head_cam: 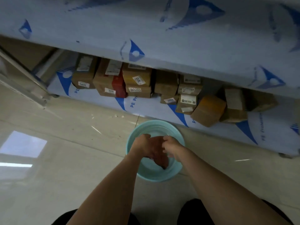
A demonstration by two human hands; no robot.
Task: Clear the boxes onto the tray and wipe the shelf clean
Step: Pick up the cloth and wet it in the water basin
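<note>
A reddish-brown cloth (159, 157) hangs between my two hands over a light teal basin (146, 173) on the floor. My left hand (142, 144) grips the cloth's left side and my right hand (172, 146) grips its right side. The cloth's lower end dips into the basin. Behind the basin runs the low shelf (151, 109), covered in white film with blue triangles. Several brown cardboard boxes (138, 82) with white labels stand on it in a row, and a yellowish box (208, 110) sits tilted near the front edge. No tray is in view.
An upper shelf (162, 34) with the same blue-printed film overhangs the boxes. A metal shelf post (24, 75) slants down at the left. The glossy tiled floor (65, 151) lies around the basin, with small white crumbs near the shelf's front edge. My knees show at the bottom.
</note>
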